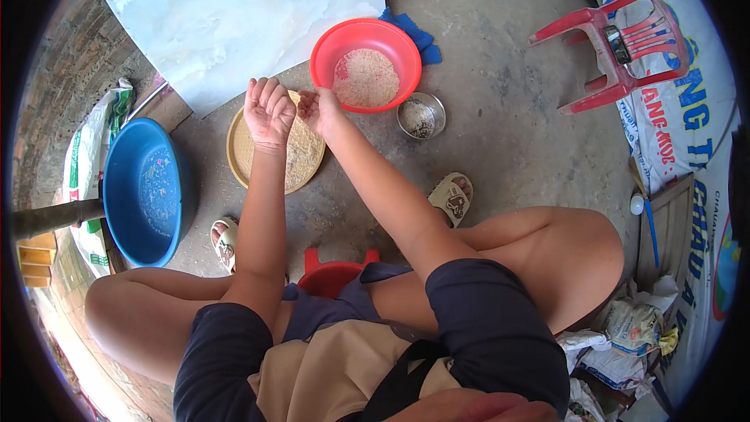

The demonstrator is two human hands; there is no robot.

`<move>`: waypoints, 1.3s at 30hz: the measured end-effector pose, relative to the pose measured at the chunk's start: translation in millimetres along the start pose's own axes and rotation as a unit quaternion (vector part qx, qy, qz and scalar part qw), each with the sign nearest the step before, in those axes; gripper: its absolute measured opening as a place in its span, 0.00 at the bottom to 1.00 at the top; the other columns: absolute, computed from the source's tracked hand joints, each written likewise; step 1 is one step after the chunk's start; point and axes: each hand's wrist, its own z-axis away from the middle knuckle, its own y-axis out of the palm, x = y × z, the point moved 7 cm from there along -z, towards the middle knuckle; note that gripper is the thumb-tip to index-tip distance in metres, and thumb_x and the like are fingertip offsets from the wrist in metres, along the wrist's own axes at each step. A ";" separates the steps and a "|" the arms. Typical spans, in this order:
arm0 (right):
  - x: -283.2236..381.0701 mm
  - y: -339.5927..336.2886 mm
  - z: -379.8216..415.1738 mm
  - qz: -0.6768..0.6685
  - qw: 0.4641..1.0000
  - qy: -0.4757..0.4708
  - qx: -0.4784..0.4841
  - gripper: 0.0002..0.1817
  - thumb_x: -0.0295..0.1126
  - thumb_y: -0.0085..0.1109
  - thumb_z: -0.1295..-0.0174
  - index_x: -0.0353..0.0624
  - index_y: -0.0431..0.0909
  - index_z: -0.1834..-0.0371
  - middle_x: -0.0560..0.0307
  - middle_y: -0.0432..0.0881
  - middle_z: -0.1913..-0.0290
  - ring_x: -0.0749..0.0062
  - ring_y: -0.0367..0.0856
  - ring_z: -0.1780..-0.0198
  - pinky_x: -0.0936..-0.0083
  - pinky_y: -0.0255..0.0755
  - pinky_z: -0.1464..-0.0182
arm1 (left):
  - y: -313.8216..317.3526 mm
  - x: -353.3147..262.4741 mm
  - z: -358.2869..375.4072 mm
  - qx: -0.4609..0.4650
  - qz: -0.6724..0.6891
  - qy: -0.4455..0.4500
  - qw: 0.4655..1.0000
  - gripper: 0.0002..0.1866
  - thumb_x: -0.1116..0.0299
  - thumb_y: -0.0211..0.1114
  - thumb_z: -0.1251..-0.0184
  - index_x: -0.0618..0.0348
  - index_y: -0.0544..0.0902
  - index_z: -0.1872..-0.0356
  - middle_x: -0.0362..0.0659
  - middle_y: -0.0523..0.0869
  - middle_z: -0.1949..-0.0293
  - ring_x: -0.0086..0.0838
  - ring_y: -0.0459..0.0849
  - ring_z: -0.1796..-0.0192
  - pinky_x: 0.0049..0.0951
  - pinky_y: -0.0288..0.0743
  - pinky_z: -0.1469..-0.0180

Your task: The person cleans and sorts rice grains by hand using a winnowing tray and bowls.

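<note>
The fingers of the left hand (269,115) curl in toward its upturned palm, and whether anything lies beneath them I cannot tell. Just beside them, the fingers of the right hand (320,115) are bent and bunched, the tips near the left hand; I cannot tell whether they pinch anything or whether the two hands touch.

Below both sets of fingers, and partly hidden by the hands and left forearm, is a round yellowish tray (241,158) on the concrete floor (500,148), with pale grain (303,155) spread in it. Beyond the right fingers and to their right, near them, stands a red basin (403,48) holding a heap of whitish grain (366,82). Farther right of those fingers, just beside the basin, is a small metal bowl (438,115) with some grain and dark specks inside.

Past the basin from the fingers lies a blue cloth (416,33). A large white sheet (242,16) spreads beyond the left fingers. Well to their left and nearer the body is a blue basin (134,187) with pale bits on its bottom. Well off to the right of the right fingers is a red plastic chair (652,43).
</note>
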 end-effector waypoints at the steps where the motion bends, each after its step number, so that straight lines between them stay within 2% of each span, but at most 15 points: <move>1: -0.3 0.8 0.3 0.003 1.000 -0.004 0.004 0.19 0.41 0.37 0.36 0.39 0.73 0.72 0.58 0.73 0.77 0.72 0.73 0.75 0.78 0.69 0.73 | -3.6 -3.1 -1.4 0.000 0.000 0.000 1.000 0.20 0.65 0.42 0.29 0.54 0.62 0.85 0.35 0.58 0.85 0.20 0.55 0.84 0.20 0.51 0.84; 8: -0.4 9.4 8.3 -0.002 0.999 -0.009 0.047 0.16 0.38 0.37 0.35 0.36 0.70 0.68 0.57 0.71 0.76 0.72 0.71 0.75 0.76 0.70 0.73 | -33.2 -8.5 -0.1 -0.187 -0.273 -0.082 0.940 0.21 0.61 0.42 0.30 0.49 0.55 0.87 0.33 0.50 0.88 0.19 0.46 0.88 0.22 0.42 0.87; 10: -0.9 9.7 11.1 0.002 0.999 -0.007 0.035 0.16 0.38 0.37 0.35 0.36 0.70 0.68 0.57 0.72 0.75 0.73 0.71 0.75 0.76 0.70 0.73 | -38.5 -18.6 4.7 -0.304 -0.450 -0.056 0.838 0.21 0.61 0.45 0.32 0.47 0.56 0.87 0.32 0.52 0.89 0.18 0.46 0.89 0.23 0.40 0.88; 11: -0.9 9.2 12.4 0.007 1.000 -0.006 0.024 0.16 0.38 0.37 0.35 0.36 0.69 0.68 0.57 0.72 0.75 0.73 0.71 0.75 0.76 0.69 0.73 | -35.9 -13.2 3.0 -0.304 -0.450 -0.056 0.838 0.21 0.61 0.45 0.32 0.47 0.56 0.87 0.32 0.52 0.89 0.18 0.46 0.89 0.23 0.40 0.88; 13: -2.5 12.2 14.1 0.001 1.000 0.000 0.027 0.16 0.39 0.37 0.35 0.37 0.69 0.68 0.58 0.72 0.75 0.73 0.71 0.75 0.77 0.70 0.72 | -27.3 -24.3 4.2 -0.350 -0.657 -0.008 0.668 0.20 0.61 0.49 0.33 0.47 0.59 0.87 0.32 0.55 0.89 0.16 0.48 0.89 0.21 0.40 0.87; 14: -3.7 13.8 14.7 -0.004 1.000 0.005 0.029 0.16 0.39 0.37 0.35 0.37 0.69 0.68 0.58 0.72 0.75 0.73 0.72 0.75 0.77 0.71 0.71 | -26.1 -29.2 1.3 -0.337 -0.732 0.003 0.592 0.18 0.61 0.50 0.34 0.55 0.69 0.84 0.35 0.66 0.89 0.18 0.59 0.88 0.23 0.53 0.86; 15: -4.1 14.8 15.4 -0.004 1.000 0.005 0.029 0.16 0.39 0.37 0.35 0.37 0.69 0.68 0.58 0.72 0.75 0.73 0.72 0.75 0.77 0.71 0.71 | -34.8 -32.0 0.4 -0.337 -0.732 0.003 0.592 0.18 0.61 0.50 0.34 0.55 0.69 0.84 0.35 0.66 0.89 0.18 0.59 0.88 0.23 0.53 0.86; 17: -5.1 13.4 11.7 -0.070 0.997 0.000 0.030 0.13 0.37 0.40 0.37 0.40 0.70 0.71 0.58 0.73 0.74 0.72 0.74 0.73 0.78 0.73 0.68 | -24.6 -23.6 -10.0 -0.202 -0.914 -0.001 0.351 0.16 0.61 0.52 0.35 0.64 0.77 0.75 0.42 0.79 0.82 0.29 0.75 0.80 0.31 0.69 0.75; 18: -5.6 2.6 -2.6 -0.070 0.997 0.000 0.030 0.13 0.37 0.40 0.37 0.40 0.70 0.71 0.58 0.73 0.74 0.72 0.74 0.73 0.78 0.73 0.68 | -27.6 -25.1 -9.5 -0.202 -0.914 -0.001 0.351 0.16 0.61 0.52 0.35 0.64 0.77 0.75 0.42 0.79 0.82 0.29 0.75 0.80 0.31 0.69 0.75; 20: -11.1 -3.9 -45.8 -0.097 0.957 0.042 0.269 0.10 0.33 0.42 0.40 0.42 0.72 0.73 0.57 0.75 0.73 0.71 0.76 0.70 0.76 0.75 0.63 | -19.6 -1.1 -6.3 -0.167 -0.949 -0.131 0.235 0.17 0.61 0.53 0.37 0.66 0.79 0.60 0.49 0.84 0.67 0.38 0.83 0.63 0.35 0.72 0.57; 27: 0.3 9.6 -9.7 -0.058 0.991 0.005 0.119 0.09 0.30 0.42 0.42 0.44 0.70 0.77 0.61 0.74 0.75 0.74 0.73 0.74 0.77 0.73 0.69 | -8.5 18.6 -2.1 -0.079 -0.939 -0.172 0.286 0.19 0.62 0.53 0.38 0.63 0.77 0.50 0.52 0.82 0.55 0.38 0.81 0.52 0.32 0.71 0.48; 30: 9.1 9.0 -1.2 -0.029 0.999 -0.028 0.026 0.11 0.33 0.42 0.40 0.43 0.70 0.78 0.59 0.74 0.74 0.70 0.73 0.74 0.74 0.72 0.68 | 1.0 6.3 -9.4 -0.088 -0.937 -0.118 0.316 0.18 0.63 0.54 0.37 0.63 0.77 0.51 0.51 0.82 0.56 0.36 0.81 0.54 0.30 0.71 0.50; 32: 20.5 7.4 11.5 0.027 0.999 -0.023 -0.016 0.13 0.36 0.42 0.39 0.43 0.69 0.78 0.58 0.73 0.77 0.68 0.72 0.75 0.73 0.71 0.69 | 9.5 -10.2 -9.7 -0.135 -0.932 -0.047 0.333 0.17 0.63 0.54 0.38 0.66 0.79 0.55 0.57 0.82 0.58 0.42 0.82 0.55 0.34 0.73 0.52; 37: 85.7 14.5 23.0 0.222 0.971 -0.074 0.040 0.14 0.37 0.46 0.40 0.43 0.69 0.80 0.60 0.70 0.83 0.73 0.68 0.82 0.78 0.62 0.81 | -11.2 -49.3 -3.1 -0.150 -0.938 -0.050 0.308 0.19 0.61 0.56 0.38 0.65 0.77 0.52 0.55 0.82 0.56 0.44 0.81 0.52 0.34 0.72 0.49; 39: 124.6 16.6 36.9 0.328 0.934 -0.137 0.040 0.15 0.37 0.46 0.41 0.43 0.68 0.83 0.60 0.70 0.83 0.74 0.66 0.84 0.79 0.59 0.84 | -30.5 -59.9 4.7 -0.158 -0.952 -0.123 0.233 0.24 0.60 0.58 0.40 0.63 0.73 0.46 0.55 0.79 0.50 0.44 0.77 0.46 0.36 0.69 0.45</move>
